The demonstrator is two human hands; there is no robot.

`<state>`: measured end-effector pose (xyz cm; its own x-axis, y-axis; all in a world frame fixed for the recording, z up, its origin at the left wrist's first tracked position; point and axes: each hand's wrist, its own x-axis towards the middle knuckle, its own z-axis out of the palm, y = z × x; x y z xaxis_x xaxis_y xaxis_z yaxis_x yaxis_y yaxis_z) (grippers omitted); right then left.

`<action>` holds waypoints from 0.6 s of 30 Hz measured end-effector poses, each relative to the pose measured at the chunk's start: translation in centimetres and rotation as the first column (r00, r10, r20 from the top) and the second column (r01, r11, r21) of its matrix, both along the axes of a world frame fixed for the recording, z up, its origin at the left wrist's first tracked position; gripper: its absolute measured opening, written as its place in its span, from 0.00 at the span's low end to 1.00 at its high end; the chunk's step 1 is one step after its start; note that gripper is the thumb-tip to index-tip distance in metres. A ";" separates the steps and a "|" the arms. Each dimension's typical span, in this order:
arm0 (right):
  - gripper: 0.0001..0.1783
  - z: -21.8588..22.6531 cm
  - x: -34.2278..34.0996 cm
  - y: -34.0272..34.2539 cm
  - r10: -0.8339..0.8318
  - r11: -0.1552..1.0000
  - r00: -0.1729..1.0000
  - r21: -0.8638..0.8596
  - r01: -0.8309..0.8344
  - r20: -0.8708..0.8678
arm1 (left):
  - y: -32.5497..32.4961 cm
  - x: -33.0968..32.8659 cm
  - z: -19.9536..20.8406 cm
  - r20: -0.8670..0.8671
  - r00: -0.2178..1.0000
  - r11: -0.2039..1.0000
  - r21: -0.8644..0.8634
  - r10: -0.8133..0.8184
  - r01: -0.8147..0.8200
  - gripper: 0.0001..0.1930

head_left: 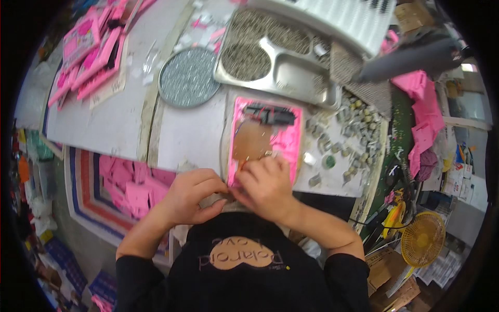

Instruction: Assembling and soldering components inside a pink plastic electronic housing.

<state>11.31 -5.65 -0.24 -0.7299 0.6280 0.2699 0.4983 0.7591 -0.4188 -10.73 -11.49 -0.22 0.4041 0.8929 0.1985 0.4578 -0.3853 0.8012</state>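
In front of my body a pink plastic tray-like housing (295, 140) lies on the table. A black and grey module (270, 114) sits across its far end, and a brown flat panel (252, 140) lies in its middle. My right hand (267, 188) rests over the near end of the housing, its fingers bent and closed together on something too small to make out. Beside the near left corner, my left hand (196, 195) has curled fingers, with thumb and fingertips drawn close together; whatever is between them is hidden.
A round tray of small silvery pieces (189, 77) and a steel compartment tray of screws (248, 61) stand beyond the housing. Small metal parts (358, 125) lie scattered right. A dark cylindrical tool (410, 61) juts in. Pink pieces fill a bin (83, 182); a yellow fan (423, 238) stands right.
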 end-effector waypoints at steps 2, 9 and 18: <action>0.20 0.6 0.2 0.1 0.010 0.999 0.999 -0.034 -0.009 0.037 | 1.5 0.6 -0.4 0.017 0.997 0.993 0.093 0.074 -0.076 0.11; 0.10 7.0 15.4 13.8 -0.276 0.757 0.959 -0.629 0.176 -0.063 | 2.2 -0.3 -2.6 -0.076 0.995 0.965 0.249 -0.064 0.081 0.11; 0.18 3.7 17.1 44.1 -0.270 0.922 0.787 0.086 0.377 -0.555 | 3.5 -0.2 -1.8 -0.152 0.975 0.971 0.150 -0.162 0.185 0.11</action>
